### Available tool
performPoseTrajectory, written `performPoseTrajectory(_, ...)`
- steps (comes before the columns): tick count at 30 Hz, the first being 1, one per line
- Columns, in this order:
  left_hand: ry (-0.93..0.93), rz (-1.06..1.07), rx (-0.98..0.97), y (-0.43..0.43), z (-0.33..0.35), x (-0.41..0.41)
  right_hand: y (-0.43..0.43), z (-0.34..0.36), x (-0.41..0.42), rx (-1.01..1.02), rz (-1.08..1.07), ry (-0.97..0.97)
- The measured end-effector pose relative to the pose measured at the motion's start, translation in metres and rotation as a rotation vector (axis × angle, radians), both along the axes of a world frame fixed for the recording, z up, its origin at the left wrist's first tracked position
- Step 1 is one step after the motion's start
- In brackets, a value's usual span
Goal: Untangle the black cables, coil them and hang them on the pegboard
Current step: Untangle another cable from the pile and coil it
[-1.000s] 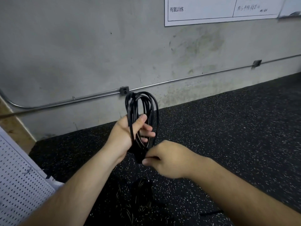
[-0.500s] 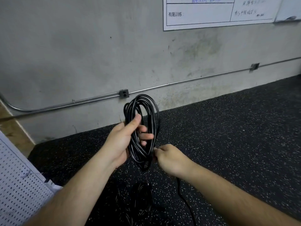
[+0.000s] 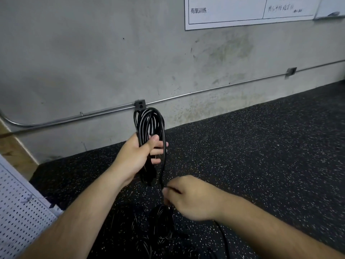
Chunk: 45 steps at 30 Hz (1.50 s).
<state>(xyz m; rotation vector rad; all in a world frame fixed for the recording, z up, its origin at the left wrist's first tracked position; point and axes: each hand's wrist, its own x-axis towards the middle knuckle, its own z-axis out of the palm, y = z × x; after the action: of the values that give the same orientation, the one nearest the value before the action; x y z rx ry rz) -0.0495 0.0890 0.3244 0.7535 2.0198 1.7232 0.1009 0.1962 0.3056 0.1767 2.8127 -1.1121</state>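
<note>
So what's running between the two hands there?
In the head view, one loose strand of black cable: it drops from the coil gripped in the left hand to the right hand, which pinches it. Behind is only speckled floor.

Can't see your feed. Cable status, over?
Left hand grips coil. Right hand pinches loose strand. Coil not yet hung; pegboard lower left. Nothing in the way.

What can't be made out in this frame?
Head view only.
loose strand: its free end runs off the bottom edge, below the right hand.
coil: middle loops hidden by the left hand; turn count unclear.
pegboard: cut by the left edge; no hooks visible.
wall sheet: handwriting too small, top cropped.
</note>
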Motion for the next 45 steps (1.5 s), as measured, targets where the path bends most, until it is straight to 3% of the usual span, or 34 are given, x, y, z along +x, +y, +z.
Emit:
performPoseTrajectory(3, -0.003, 0.016, 0.022, 0.003, 0.000, 0.005, 0.013, -0.002, -0.005, -0.106, -0.137, 0.014)
performPoseTrajectory(6, -0.141, -0.022, 0.085, 0.005, 0.001, 0.011, 0.022, -0.006, -0.012, -0.201, -0.244, 0.007)
performPoseTrajectory(11, -0.281, -0.192, 0.149, 0.007, 0.006, 0.027, 0.020, -0.010, -0.015, -0.175, -0.259, 0.032)
performPoseTrajectory(15, -0.176, -0.223, 0.105, 0.008, 0.002, 0.028, 0.022, -0.009, -0.013, -0.089, -0.204, 0.059)
performPoseTrajectory(30, 0.156, -0.026, 0.001, -0.003, -0.001, -0.006, 0.028, -0.016, 0.016, -0.194, 0.103, -0.217)
performPoseTrajectory(34, 0.227, 0.143, 0.005, -0.026, 0.010, -0.036, 0.027, -0.050, 0.032, -0.025, 0.173, -0.362)
performPoseTrajectory(36, 0.243, 0.196, -0.006, -0.033, 0.016, -0.046, 0.031, -0.056, 0.035, 0.100, 0.119, -0.302)
performPoseTrajectory(38, 0.219, 0.178, 0.020, -0.032, 0.020, -0.042, 0.033, -0.050, 0.032, 0.082, 0.038, -0.184)
performPoseTrajectory(45, 0.154, -0.073, 0.024, -0.014, 0.014, -0.010, 0.029, -0.035, -0.008, 0.080, -0.185, 0.202)
